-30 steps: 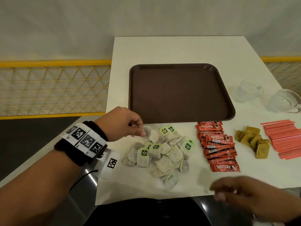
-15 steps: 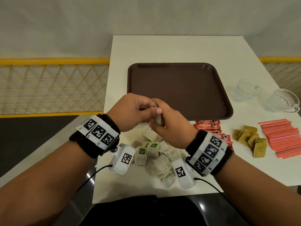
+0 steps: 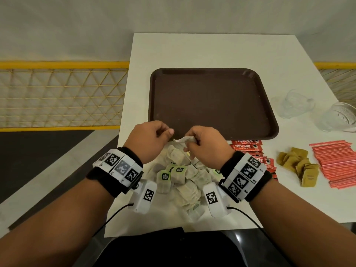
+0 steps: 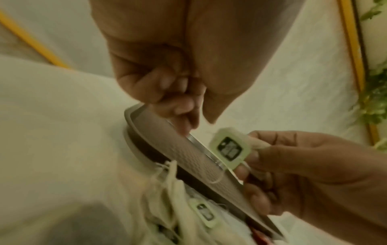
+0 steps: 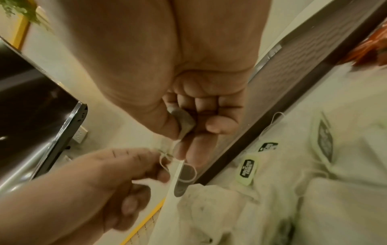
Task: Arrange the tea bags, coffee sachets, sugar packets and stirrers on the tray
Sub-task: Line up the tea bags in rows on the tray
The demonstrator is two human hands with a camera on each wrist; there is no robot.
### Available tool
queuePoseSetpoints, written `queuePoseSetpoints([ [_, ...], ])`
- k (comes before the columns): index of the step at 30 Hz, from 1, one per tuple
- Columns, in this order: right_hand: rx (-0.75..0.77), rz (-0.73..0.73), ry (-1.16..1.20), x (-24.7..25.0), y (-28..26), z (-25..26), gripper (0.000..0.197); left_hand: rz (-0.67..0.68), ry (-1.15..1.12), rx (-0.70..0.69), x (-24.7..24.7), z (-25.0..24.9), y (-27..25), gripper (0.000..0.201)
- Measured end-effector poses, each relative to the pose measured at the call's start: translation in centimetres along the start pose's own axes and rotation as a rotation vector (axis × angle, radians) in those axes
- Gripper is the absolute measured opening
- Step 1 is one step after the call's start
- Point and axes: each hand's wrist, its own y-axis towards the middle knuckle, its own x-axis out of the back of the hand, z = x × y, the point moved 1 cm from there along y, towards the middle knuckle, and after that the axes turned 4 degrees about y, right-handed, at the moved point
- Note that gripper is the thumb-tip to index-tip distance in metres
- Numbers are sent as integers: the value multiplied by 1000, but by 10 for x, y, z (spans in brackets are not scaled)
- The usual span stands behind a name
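Note:
A pile of tea bags [image 3: 181, 176] with green tags lies on the white table in front of the empty brown tray [image 3: 212, 105]. Both hands hover over the pile at the tray's near rim. My right hand [image 3: 189, 143] pinches one tea bag [image 3: 185, 140], whose green tag [image 4: 229, 147] shows in the left wrist view. My left hand [image 3: 165, 132], fingers curled, pinches that bag's string [image 5: 165, 156]. Red coffee sachets [image 3: 246, 146], brown sugar packets [image 3: 300, 166] and red stirrers [image 3: 335, 162] lie to the right.
Two clear glass cups [image 3: 294, 103] [image 3: 341, 116] stand at the right of the tray. A yellow railing [image 3: 63, 97] runs beyond the table's left edge. The table's front edge is just under my wrists.
A second ago only my left hand was at the pile. The right hand came up to meet it on a tea bag, and now the hands have drawn slightly apart.

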Motion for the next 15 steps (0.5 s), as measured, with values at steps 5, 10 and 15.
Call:
queuePoseSetpoints([
  [5,-49,5,160,9,8,-6,14,261,407,29,-10,8,0,33],
  [10,-60,28,155,12,14,-14,19,228,354,-34,-13,2,1,21],
  [15,-2,50,136,13,19,-19,26,87,249,-140,13,-16,6,9],
])
